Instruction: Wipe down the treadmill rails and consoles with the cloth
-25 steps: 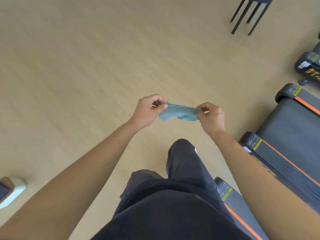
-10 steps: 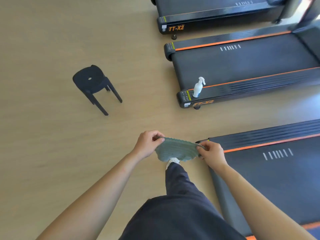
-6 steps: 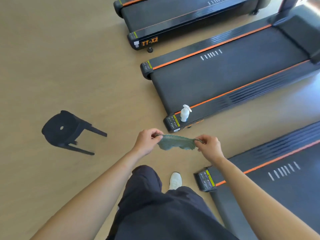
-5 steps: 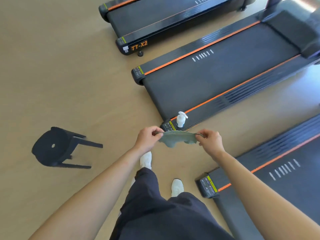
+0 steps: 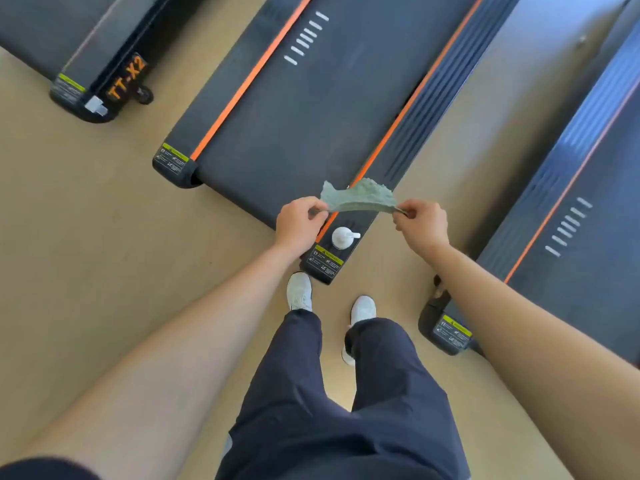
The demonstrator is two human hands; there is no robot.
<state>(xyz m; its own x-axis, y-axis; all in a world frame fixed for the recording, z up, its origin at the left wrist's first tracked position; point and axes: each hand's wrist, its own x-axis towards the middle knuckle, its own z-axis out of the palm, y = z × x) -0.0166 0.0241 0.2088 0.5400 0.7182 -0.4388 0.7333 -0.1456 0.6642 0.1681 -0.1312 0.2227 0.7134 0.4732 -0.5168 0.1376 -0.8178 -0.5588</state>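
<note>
Holds the green cloth (image 5: 360, 199) stretched in the air above the treadmill rail (image 5: 426, 109) and a spray bottle (image 5: 343, 237), one end pinched by the fingers of the left hand (image 5: 298, 224), the other by the right hand (image 5: 421, 227). Looks light, soft, limp; better bunched in one palm for wiping.

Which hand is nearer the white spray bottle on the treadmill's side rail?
Left. The left hand sits just left of the white spray bottle in the view, raised above it; the right hand is farther off to its right. Both pinch the cloth.
</note>
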